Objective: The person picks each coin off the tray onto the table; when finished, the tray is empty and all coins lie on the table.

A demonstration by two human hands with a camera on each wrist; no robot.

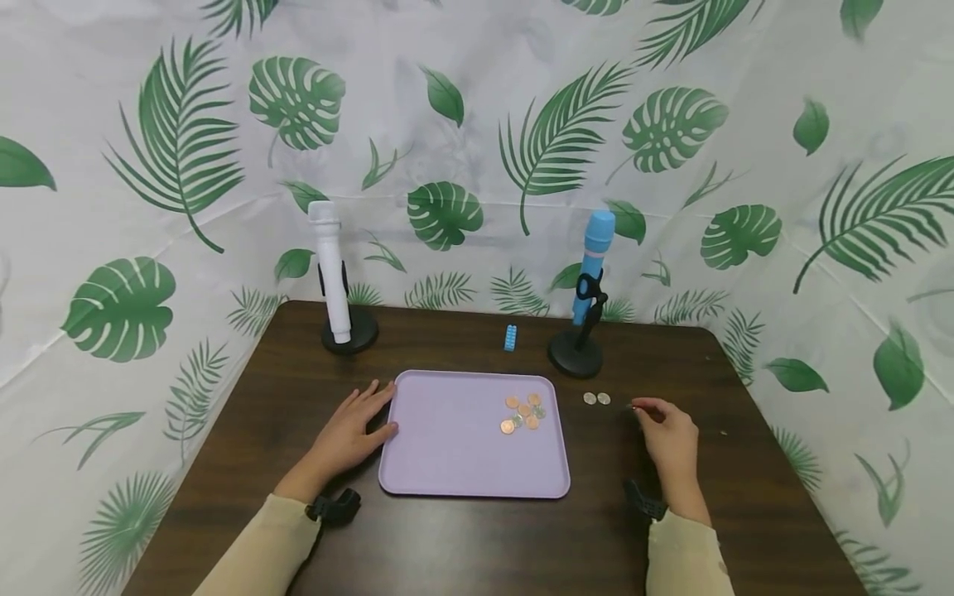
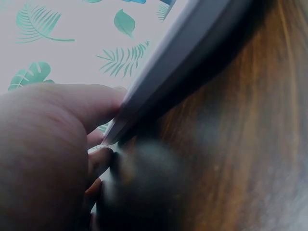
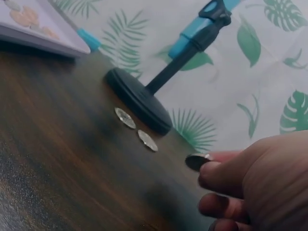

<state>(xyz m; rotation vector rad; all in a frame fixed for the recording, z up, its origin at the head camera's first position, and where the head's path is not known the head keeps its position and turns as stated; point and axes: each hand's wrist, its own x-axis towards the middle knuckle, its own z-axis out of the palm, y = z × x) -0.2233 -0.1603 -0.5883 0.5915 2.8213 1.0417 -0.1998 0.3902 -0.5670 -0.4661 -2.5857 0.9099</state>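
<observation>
A lilac tray (image 1: pixel 447 463) lies on the dark wooden table, with several copper and silver coins (image 1: pixel 525 410) gathered in its right half. My left hand (image 1: pixel 358 426) rests at the tray's left edge, fingers spread and fairly straight; the left wrist view shows the thumb (image 2: pixel 98 103) touching the rim. To the right of the tray, my right hand (image 1: pixel 671 434) pinches a coin (image 3: pixel 195 161) between thumb and forefinger, above the table. Two silver coins (image 1: pixel 597 398) lie side by side on the wood between that hand and the tray.
A blue microphone (image 1: pixel 593 248) leans in a black stand (image 1: pixel 575 354) behind the loose coins. At the back left a white microphone (image 1: pixel 332 273) stands in another holder. A small blue toy brick (image 1: pixel 510 338) lies behind the tray. Leaf-patterned cloth (image 1: pixel 477 149) hangs behind the table.
</observation>
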